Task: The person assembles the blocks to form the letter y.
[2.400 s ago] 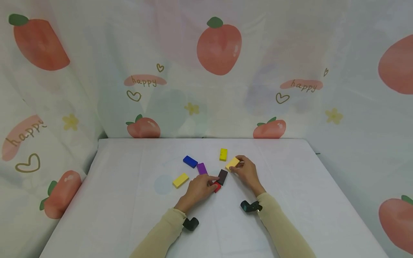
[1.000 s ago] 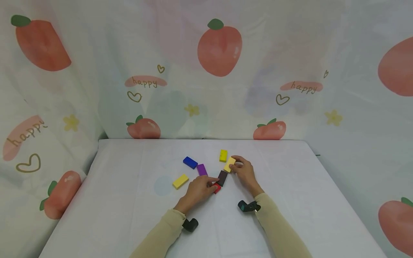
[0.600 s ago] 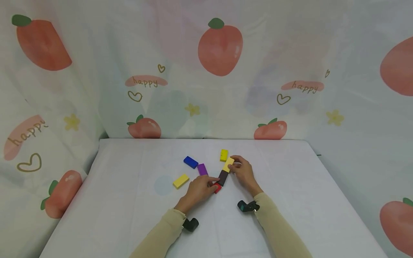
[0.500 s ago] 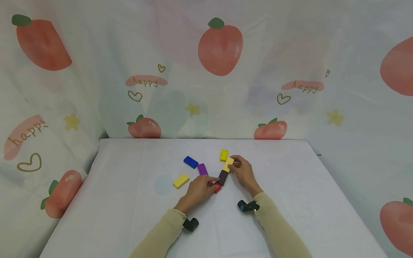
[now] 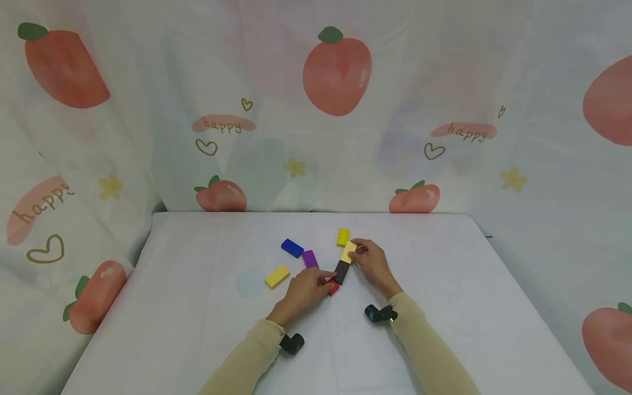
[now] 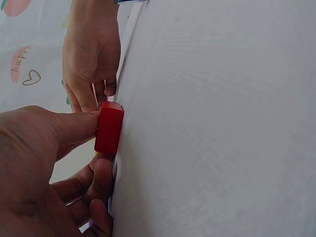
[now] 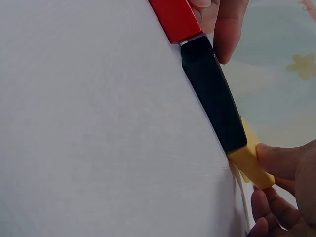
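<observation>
My left hand (image 5: 304, 288) holds a red block (image 6: 109, 128) between thumb and fingers, the thumb against its side; in the head view the hand covers most of it. A black block (image 5: 342, 272) meets the red one near the index fingertip. At the black block's far end, my right hand (image 5: 373, 262) pinches a pale yellow block (image 5: 348, 252). In the right wrist view, the pale yellow block touches the black block end to end, and red, black and yellow form a row along the table.
Left of the row lie a purple block (image 5: 310, 259), a blue block (image 5: 292, 248) and another yellow block (image 5: 277, 277). A bright yellow block (image 5: 343, 237) sits just behind the held one. Patterned cloth walls (image 5: 276, 181) enclose the white table (image 5: 197, 329).
My right hand has brought the pale yellow block left and turned it in line with the black block, closing the gap between them. The left hand has stayed in place.
</observation>
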The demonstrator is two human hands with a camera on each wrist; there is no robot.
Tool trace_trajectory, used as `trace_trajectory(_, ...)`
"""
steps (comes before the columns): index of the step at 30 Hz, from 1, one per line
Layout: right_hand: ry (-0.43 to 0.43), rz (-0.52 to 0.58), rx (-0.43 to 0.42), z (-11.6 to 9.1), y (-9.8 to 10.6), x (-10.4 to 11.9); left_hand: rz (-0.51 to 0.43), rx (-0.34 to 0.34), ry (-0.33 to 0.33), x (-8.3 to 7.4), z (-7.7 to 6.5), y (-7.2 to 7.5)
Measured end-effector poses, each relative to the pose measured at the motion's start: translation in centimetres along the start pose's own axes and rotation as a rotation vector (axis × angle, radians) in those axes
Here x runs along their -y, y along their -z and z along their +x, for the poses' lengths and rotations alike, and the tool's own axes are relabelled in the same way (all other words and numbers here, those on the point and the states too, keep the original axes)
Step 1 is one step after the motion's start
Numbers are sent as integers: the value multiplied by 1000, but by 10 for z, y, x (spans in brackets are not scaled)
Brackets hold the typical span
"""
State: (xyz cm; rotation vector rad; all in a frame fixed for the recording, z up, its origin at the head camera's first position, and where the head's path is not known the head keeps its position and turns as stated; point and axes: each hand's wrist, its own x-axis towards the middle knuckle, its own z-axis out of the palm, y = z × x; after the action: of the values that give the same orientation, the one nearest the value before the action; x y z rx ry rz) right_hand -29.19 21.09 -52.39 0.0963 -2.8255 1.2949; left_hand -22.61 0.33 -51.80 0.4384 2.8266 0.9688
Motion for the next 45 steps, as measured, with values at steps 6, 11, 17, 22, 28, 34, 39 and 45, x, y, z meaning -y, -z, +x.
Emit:
trace_trajectory(6,-20,1,-3,-1,0,-2,-5,2,0,-1,0,1)
trace_trajectory(11,-47,-3,3,-2,0,-3,1,4,0,0,1,0)
trace_trajectory(17,-51,-11,13,-2,1,1,6,-1,-7,0,1,-1)
trace_trajectory(22,-42,-15,14,-2,1,3,9,-2,-1,0,1,-1)
trace_trajectory(28,-40,-24,25,-1,1,2,0,4,9,-1,1,-1)
trace_trajectory(34,-27,-37,33,0,1,-1,3,2,3,-1,-1,-1)
trace_trajectory(39,-61,-42,50,0,1,-1,5,-3,-4,1,0,-2)
trace_trajectory(45,-66,-61,74,-1,1,0,0,1,9,1,0,-2)
